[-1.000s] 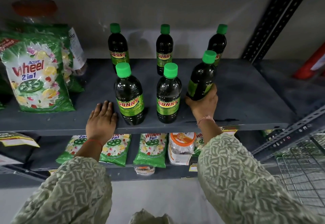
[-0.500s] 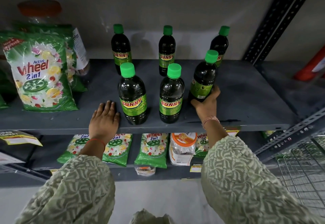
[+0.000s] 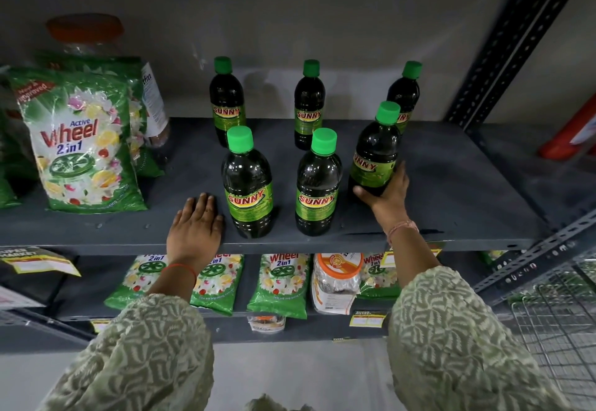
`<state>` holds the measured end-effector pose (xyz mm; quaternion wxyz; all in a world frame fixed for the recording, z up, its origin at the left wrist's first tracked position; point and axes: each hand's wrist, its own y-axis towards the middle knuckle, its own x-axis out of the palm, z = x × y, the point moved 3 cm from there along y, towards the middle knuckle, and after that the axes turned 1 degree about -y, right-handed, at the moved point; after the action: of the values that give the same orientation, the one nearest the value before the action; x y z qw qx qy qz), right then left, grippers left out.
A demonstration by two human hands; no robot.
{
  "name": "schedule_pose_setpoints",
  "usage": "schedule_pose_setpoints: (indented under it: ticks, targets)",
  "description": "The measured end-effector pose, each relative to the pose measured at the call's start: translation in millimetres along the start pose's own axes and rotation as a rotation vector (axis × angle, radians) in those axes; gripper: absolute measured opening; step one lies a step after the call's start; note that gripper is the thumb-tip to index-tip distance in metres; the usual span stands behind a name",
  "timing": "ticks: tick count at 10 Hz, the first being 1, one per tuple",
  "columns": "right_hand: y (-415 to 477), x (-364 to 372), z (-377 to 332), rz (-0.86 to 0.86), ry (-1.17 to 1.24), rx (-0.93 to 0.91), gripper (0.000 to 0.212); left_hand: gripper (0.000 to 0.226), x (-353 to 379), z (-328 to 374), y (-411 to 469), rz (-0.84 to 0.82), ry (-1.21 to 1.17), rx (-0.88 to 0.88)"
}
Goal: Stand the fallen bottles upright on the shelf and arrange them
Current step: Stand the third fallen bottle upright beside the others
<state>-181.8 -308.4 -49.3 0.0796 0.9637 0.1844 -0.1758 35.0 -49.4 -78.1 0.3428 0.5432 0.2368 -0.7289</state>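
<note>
Several dark SUNNY bottles with green caps stand on the grey shelf (image 3: 451, 185). Three form a back row: left (image 3: 225, 104), middle (image 3: 309, 104), right (image 3: 407, 94). In front stand a left bottle (image 3: 247, 185) and a middle bottle (image 3: 318, 188). My right hand (image 3: 385, 193) grips the base of the front right bottle (image 3: 374, 155), which leans slightly left. My left hand (image 3: 197, 226) lies flat on the shelf's front edge, just left of the front left bottle, holding nothing.
Green Wheel detergent bags (image 3: 80, 143) and a jar with an orange lid (image 3: 84, 28) fill the shelf's left end. More bags (image 3: 280, 281) and a jar (image 3: 335, 278) sit on the shelf below. A perforated post (image 3: 503, 46) rises at right, with a wire basket (image 3: 561, 323) lower right.
My right hand has brought the front right bottle from a strong tilt to nearly upright and set its base on the shelf. My left hand has stayed flat.
</note>
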Motion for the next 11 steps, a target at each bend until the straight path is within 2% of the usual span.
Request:
schedule_pose_setpoints:
  ticks: [1,2,3,4,5,6,7,9,11]
  targets:
    - [-2.6,3.5,-4.9,0.088,0.039,0.002,0.107,0.053,0.2,0.0,0.2,-0.001,-0.002,0.002]
    - [-5.5,1.2,-2.0,0.072,0.101,0.060,0.073,0.053,0.3,-0.3,-0.1,-0.001,0.003,0.002]
    - [-0.6,-6.5,5.1,-0.043,0.055,0.045,0.063,0.053,0.0,-0.6,0.0,0.000,-0.001,0.003]
    - [2.9,-7.8,5.8,-0.142,0.036,0.041,0.075,0.053,0.2,0.3,0.2,-0.007,0.003,0.001]
    - [5.8,-2.4,5.0,-0.061,-0.031,0.010,0.105,0.052,-0.6,1.3,0.3,0.011,-0.006,-0.001]
    - [4.7,1.9,6.1,0.015,-0.037,0.034,0.091,0.052,-1.2,1.7,-1.0,0.020,-0.015,-0.001]
    - [0.6,1.1,4.7,0.020,-0.059,0.022,0.074,0.052,-1.1,0.9,-0.8,0.018,-0.009,-0.001]
    - [-2.9,4.1,4.3,0.063,-0.044,-0.003,0.081,0.052,-0.7,-0.4,0.7,0.021,0.000,-0.004]
    - [-31.3,-4.7,0.3,0.097,-0.123,0.003,0.061,0.052,-1.2,0.1,-0.1,0.011,0.001,0.000]
